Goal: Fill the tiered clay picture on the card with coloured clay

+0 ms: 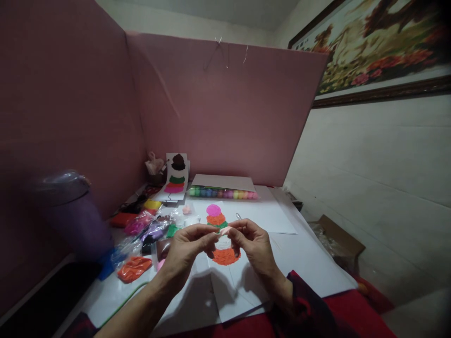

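Observation:
Between the fingertips of both my hands is a small pale pink piece of soft clay. My left hand pinches its left end, and my right hand pinches the right end. Below and beyond them a white paper sheet lies on the table. Stacked on it are clay-filled shapes: a magenta one at the top, an orange one, a green one partly behind my fingers, a white one, and a textured orange one at the bottom. My hands hide part of this picture.
Several bagged clay lumps, including an orange one, crowd the left side. A finished-looking clay picture leans at the back, beside a long pack of coloured clay. A purple lidded container stands far left; a cardboard box is at right.

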`<state>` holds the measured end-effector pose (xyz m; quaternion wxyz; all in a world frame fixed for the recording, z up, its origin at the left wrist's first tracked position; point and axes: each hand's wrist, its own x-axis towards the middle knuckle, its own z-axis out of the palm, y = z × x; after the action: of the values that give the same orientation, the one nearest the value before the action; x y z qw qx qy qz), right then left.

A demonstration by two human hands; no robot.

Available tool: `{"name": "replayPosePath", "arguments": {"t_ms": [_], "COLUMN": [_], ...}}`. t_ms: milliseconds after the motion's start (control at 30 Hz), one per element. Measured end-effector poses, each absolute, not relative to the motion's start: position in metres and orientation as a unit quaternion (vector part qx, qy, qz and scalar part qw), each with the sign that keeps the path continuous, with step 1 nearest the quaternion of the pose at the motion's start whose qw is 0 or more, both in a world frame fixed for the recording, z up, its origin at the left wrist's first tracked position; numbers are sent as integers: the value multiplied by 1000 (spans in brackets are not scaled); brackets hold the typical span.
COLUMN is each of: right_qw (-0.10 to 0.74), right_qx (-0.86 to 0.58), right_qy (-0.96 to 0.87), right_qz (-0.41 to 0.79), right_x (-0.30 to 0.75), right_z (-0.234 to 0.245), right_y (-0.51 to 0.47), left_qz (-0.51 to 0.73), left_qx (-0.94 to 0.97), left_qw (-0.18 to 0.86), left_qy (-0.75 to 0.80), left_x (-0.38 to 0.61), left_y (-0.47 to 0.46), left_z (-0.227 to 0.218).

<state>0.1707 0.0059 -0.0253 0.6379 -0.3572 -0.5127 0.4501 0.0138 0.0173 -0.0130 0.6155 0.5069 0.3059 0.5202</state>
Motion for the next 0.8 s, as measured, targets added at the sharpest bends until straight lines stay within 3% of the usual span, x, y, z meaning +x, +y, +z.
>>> {"name": "replayPosePath", "arguments": {"t_ms": [233, 467, 633, 800], "right_qw": [601, 556, 558, 625], "right_qx": [-338, -371, -399, -403], "right_qy": [-590, -714, -673, -548], "right_qz": [421, 208, 277, 384], "right_x": [166, 168, 166, 168], "right_z": [-24, -30, -28, -26], "right_y": [-4, -7, -5, 2], "left_qz": [477, 480, 490, 556], "left_qx": [536, 532, 538, 493], "left_qw": [611, 618, 607, 580], "left_qy": [334, 323, 320, 333], "left_x": [19, 18, 19, 18], "left_y": [13, 17, 16, 16], "left_z": [-11, -18, -18, -15]}}
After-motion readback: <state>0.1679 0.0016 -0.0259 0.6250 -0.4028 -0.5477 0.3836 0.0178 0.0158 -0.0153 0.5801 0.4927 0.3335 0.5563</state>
